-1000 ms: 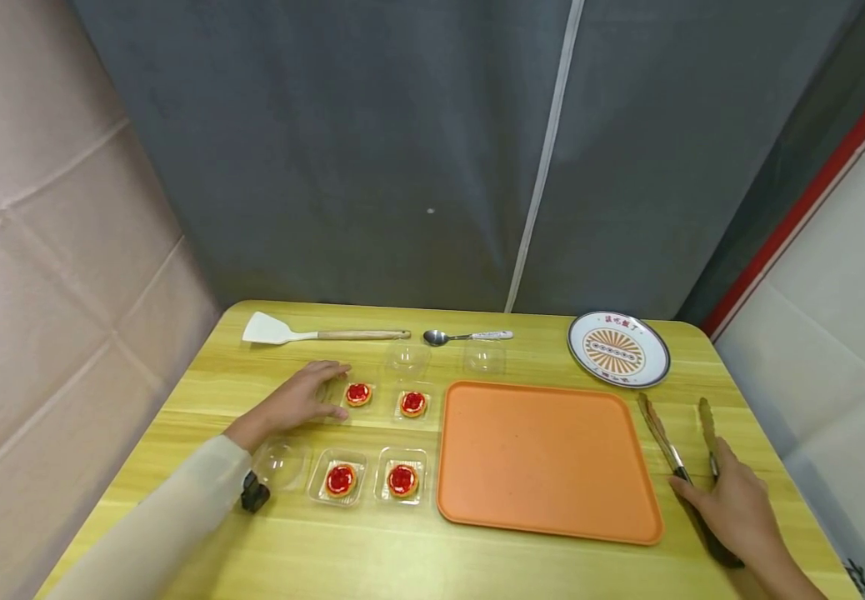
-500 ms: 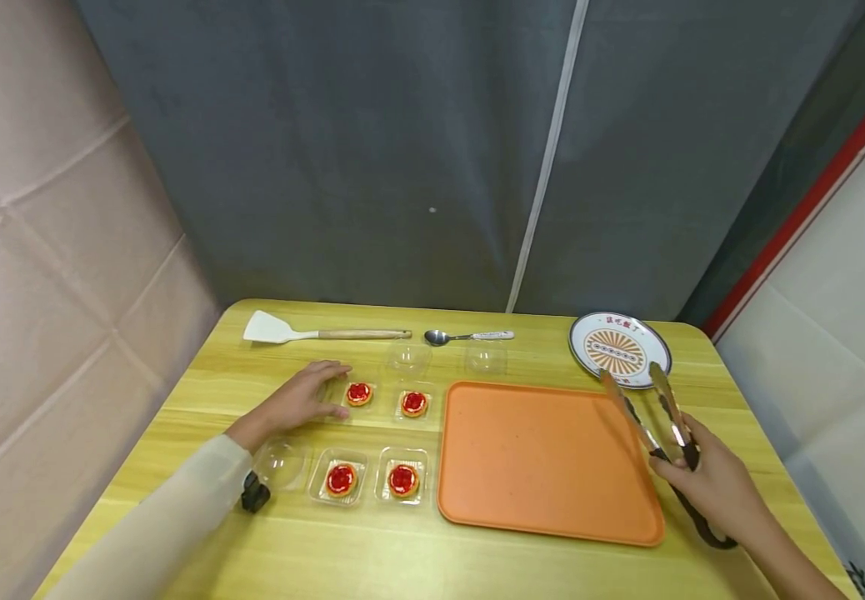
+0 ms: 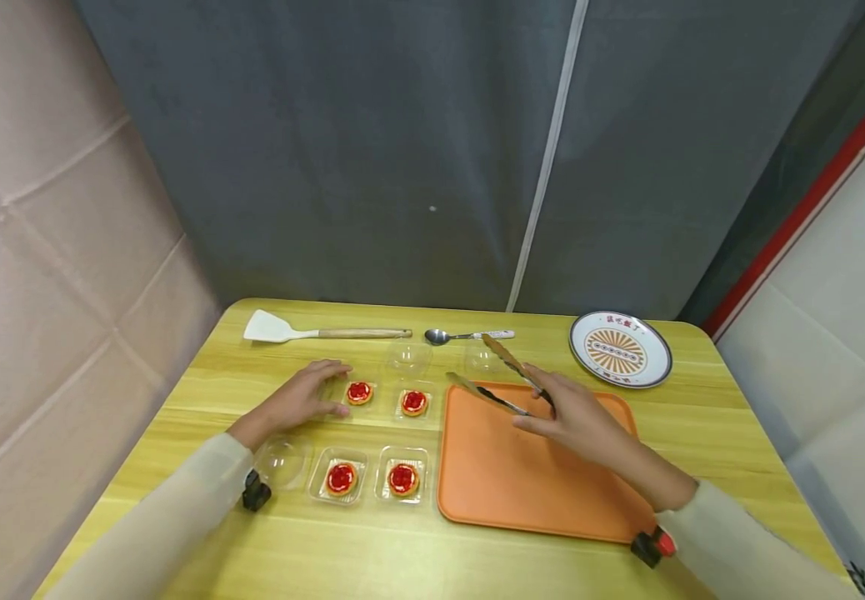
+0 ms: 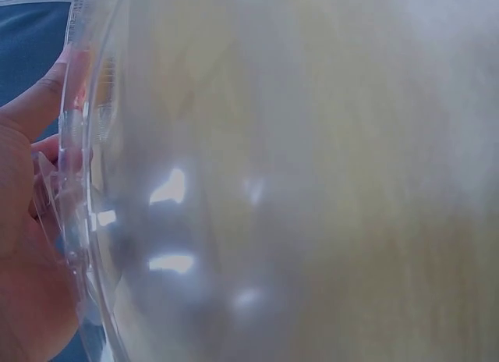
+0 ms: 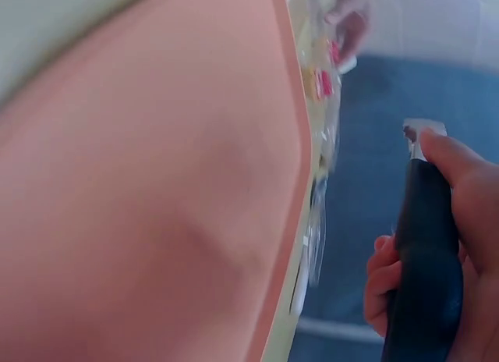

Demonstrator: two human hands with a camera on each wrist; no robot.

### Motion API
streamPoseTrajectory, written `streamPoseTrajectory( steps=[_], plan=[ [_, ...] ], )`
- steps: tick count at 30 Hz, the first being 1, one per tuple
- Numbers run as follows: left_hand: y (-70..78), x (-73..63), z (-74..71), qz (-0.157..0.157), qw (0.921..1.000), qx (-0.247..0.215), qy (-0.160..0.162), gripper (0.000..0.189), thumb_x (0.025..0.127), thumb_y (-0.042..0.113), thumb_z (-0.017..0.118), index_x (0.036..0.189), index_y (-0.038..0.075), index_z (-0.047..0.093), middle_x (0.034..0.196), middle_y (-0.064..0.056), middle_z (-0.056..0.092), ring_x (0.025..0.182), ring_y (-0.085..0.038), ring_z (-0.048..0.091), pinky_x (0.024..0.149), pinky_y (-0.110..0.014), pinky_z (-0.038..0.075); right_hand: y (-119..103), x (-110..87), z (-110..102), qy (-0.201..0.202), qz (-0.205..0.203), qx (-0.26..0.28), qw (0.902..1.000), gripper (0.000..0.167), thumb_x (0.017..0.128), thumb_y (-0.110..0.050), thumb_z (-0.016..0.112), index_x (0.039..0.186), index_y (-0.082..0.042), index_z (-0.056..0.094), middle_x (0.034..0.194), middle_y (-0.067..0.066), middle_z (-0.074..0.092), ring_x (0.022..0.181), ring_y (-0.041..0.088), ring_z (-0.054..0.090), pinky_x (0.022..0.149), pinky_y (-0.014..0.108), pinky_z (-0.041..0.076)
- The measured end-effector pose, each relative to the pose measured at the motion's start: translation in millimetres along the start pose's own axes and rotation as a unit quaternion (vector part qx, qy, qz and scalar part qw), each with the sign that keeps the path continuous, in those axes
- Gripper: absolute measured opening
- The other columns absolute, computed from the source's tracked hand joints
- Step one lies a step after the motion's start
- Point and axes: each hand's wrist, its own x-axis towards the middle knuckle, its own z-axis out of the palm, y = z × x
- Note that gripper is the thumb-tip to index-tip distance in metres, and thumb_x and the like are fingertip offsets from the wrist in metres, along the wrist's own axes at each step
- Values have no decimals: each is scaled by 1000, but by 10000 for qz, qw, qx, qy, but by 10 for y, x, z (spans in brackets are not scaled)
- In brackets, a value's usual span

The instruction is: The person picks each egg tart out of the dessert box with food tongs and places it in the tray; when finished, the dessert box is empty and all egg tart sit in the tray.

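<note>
At the table's left, my left hand [image 3: 299, 398] holds the sides of a clear plastic box [image 3: 372, 402] between thumb and fingers; a red-topped tart [image 3: 360, 392] sits in it. The left wrist view is filled by clear curved plastic [image 4: 234, 190] beside that hand. My right hand [image 3: 578, 421] grips a pair of tongs [image 3: 507, 358] by the black handle [image 5: 425, 253] above the orange tray [image 3: 537, 500]. The tongs' two arms are spread, with nothing visible between them, and point left toward a second tart [image 3: 413, 403] in its box.
Two more boxed tarts, a left one [image 3: 341, 479] and a right one [image 3: 403, 480], stand nearer the front. Clear domed lids [image 3: 408, 358] lie around the boxes. Along the back are a white spatula [image 3: 275, 328], a spoon [image 3: 470, 336] and a patterned plate [image 3: 616, 350].
My right hand has lifted the tongs from the table's right side and carried them left over the tray, past the plate. My left hand has stayed at the same box.
</note>
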Motion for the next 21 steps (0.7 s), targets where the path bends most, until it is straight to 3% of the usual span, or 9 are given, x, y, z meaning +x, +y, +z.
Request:
streamPoseTrajectory(
  steps=[4,6,8,12,21],
  plan=[
    [-7,-4,3,-27,10000,-16,-6,82,84,40,85,150,5,51,148,-16,55,146,-42,39,121,-61,30,-193,320,143,-326,-312,-214,9988,90,90,-56,75,158,-7,41,130,15,66,105,30,66,85,48,58],
    [-6,-6,0,-48,10000,-16,-9,82,84,40,85,151,5,51,148,-16,55,146,-42,38,121,-62,29,-282,466,212,-441,-455,-351,9974,86,91,-53,75,157,-8,43,136,16,65,121,35,64,98,54,55],
    [4,-3,-6,-66,10000,-25,-23,82,84,40,85,151,5,50,147,-16,56,147,-43,37,121,-62,28,-363,597,277,-548,-592,-513,9954,82,93,-51,74,156,-9,44,142,15,62,126,35,62,104,54,52],
    [30,-3,-21,-105,9999,-26,-59,83,85,38,85,151,4,49,147,-17,56,147,-43,35,121,-63,27,-541,816,390,-726,-843,-1007,9887,78,94,-51,72,156,-12,46,148,12,59,131,32,60,104,52,53],
    [48,-6,-20,-59,10000,-13,-50,84,84,36,86,151,2,49,143,-16,59,147,-44,36,121,-64,28,-857,1134,606,-1084,-1122,-1775,9717,68,96,-45,72,155,-20,49,153,2,55,131,25,60,90,48,60]
  ],
)
